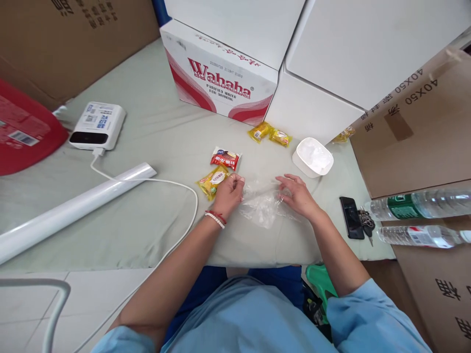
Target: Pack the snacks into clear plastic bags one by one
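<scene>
Left hand (228, 193) pinches crinkly, filmy clear plastic (263, 208); right hand (299, 197) curls at it, grip unclear.

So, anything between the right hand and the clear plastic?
Nothing visible. The right hand is at the right side of the clear plastic; the white tub sits beyond that hand, not between them.

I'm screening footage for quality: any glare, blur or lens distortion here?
Head view: highlights glint on the glossy white roll and clear plastic bag; head view: lettering on the Wahaha carton looks sharp; head view: outer areas seem stretched, wide-angle style.
</scene>
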`<state>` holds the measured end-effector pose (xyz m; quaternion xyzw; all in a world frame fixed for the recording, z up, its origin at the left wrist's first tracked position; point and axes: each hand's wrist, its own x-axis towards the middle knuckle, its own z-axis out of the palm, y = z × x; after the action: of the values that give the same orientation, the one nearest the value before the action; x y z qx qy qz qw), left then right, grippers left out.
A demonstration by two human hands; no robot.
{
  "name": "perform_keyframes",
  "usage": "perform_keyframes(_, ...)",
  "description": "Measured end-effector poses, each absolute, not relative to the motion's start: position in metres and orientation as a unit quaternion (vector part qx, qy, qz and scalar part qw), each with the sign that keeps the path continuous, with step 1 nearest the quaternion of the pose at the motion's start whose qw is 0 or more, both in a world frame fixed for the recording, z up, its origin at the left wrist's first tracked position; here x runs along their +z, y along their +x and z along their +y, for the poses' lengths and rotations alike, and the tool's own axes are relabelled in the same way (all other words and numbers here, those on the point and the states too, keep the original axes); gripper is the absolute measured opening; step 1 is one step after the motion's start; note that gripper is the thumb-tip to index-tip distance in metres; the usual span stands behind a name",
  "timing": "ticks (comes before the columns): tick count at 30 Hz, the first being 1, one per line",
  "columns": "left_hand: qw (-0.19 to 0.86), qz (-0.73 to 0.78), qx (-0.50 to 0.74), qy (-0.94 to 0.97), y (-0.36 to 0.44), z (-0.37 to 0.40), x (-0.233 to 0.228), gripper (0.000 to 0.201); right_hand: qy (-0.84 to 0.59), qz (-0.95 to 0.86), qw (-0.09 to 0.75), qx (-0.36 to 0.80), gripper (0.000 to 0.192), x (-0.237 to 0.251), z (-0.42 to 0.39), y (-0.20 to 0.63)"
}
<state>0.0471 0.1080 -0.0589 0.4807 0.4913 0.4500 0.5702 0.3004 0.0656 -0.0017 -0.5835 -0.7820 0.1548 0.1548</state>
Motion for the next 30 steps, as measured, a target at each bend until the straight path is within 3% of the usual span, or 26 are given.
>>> perform_keyframes(3,0.552,0.506,0.467,0.470,0.047,0.109,-0.059,0.023,-0.586,-0.779,0.202,0.097,0.024,0.010,0.073,0.302)
perform_keyframes(7,0.527,0.512,0.495,0.464,0.048,0.107,-0.056,0.018,-0.576,-0.766,0.274,-0.078,0.017,0.053,0.044,0.297)
perform_keyframes(11,0.512,0.516,0.516,0.454,0.048,0.106,-0.055,0.016,-0.555,-0.784,0.239,-0.139,0.018,0.047,-0.007,0.294)
perform_keyframes(19,0.563,0.528,0.490,0.405,0.047,0.109,-0.061,0.019,-0.582,-0.778,0.229,-0.062,0.027,-0.024,-0.077,0.302)
perform_keyframes(27,0.572,0.527,0.514,0.362,0.045,0.111,-0.050,0.025,-0.578,-0.774,0.240,0.096,0.020,-0.024,-0.092,0.272)
perform_keyframes(30,0.654,0.441,0.508,0.346,0.041,0.109,-0.039,0.038,-0.593,-0.740,0.272,0.166,0.015,-0.015,-0.092,0.268)
